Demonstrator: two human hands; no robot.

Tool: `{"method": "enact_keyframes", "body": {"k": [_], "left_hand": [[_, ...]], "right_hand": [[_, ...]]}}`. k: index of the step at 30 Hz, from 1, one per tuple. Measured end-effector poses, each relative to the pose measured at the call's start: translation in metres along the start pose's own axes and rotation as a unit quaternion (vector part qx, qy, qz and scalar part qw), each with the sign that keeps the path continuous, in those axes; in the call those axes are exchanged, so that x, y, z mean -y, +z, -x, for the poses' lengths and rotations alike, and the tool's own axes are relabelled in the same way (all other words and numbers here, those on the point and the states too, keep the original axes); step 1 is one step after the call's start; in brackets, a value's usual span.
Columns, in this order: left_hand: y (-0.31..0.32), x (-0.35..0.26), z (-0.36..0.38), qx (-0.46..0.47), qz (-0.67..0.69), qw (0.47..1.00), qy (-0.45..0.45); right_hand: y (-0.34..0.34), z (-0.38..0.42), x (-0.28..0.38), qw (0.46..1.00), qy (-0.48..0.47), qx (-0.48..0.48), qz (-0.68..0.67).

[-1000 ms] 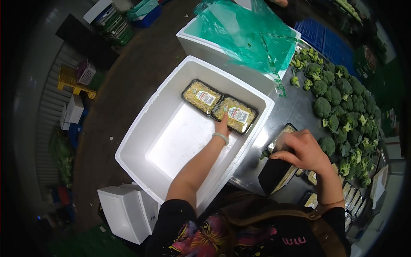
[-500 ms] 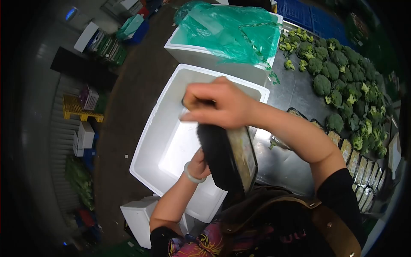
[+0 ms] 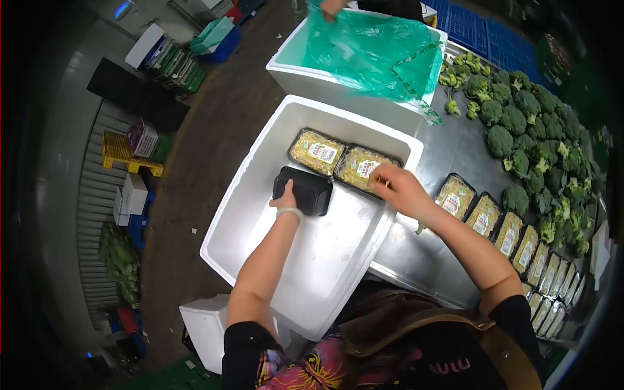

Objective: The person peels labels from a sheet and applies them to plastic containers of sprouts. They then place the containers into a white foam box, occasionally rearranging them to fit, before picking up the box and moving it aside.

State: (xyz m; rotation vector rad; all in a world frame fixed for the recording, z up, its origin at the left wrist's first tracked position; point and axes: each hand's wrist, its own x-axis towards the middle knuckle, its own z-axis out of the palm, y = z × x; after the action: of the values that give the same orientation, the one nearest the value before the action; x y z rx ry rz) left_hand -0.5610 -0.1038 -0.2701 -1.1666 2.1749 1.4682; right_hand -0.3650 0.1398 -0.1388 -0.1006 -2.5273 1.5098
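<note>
Since 0.5 s ago, the black ribbed plastic tray (image 3: 303, 190) has been set down, bottom up, inside the white foam box (image 3: 257, 146), just beside 2 film-sealed trays (image 3: 342, 161) with white-and-red labels, unreadable. The left hand (image 3: 285, 197) is curled on the tray's edge. Right hand (image 3: 398, 188) fingers, loosely bent, touch a sealed tray.

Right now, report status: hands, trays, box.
Left hand on black tray, upside down in white box. Right hand at labelled tray. Nothing blocking.
</note>
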Motion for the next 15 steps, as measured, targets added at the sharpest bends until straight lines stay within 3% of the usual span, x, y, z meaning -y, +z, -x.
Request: {"method": "enact_keyframes", "body": {"k": [1,4,7,8,10,11,12,13,15], "left_hand": [[0.014,0.000,-0.011,-0.044,-0.072,0.995,0.059],[0.020,-0.017,0.011,-0.046,-0.118,0.990,0.061],[0.013,-0.008,0.002,-0.068,-0.158,0.976,0.136],[0.009,-0.002,0.007,-0.081,-0.193,0.953,0.218],[0.006,0.002,0.018,-0.107,-0.244,0.884,0.385],[0.003,0.002,0.023,-0.027,-0.238,0.823,0.515],[0.004,0.000,0.028,0.096,-0.243,0.750,0.608],[0.006,0.004,0.044,0.058,-0.327,0.650,0.683],[0.013,0.010,0.044,0.113,-0.476,0.545,0.681]], "right_hand": [[0.002,0.003,-0.003,0.999,-0.011,0.027,0.030],[0.016,0.003,-0.024,0.969,-0.079,0.096,0.214],[0.040,-0.015,-0.030,0.925,-0.043,0.150,0.347],[0.048,-0.022,-0.029,0.900,-0.014,0.208,0.382],[0.060,-0.049,-0.026,0.834,0.036,0.310,0.454],[0.067,-0.058,-0.031,0.813,0.061,0.320,0.482],[0.077,-0.066,-0.037,0.791,0.086,0.328,0.510],[0.088,-0.070,-0.046,0.767,0.112,0.339,0.534],[0.099,-0.071,-0.070,0.783,0.051,0.333,0.523]]}}
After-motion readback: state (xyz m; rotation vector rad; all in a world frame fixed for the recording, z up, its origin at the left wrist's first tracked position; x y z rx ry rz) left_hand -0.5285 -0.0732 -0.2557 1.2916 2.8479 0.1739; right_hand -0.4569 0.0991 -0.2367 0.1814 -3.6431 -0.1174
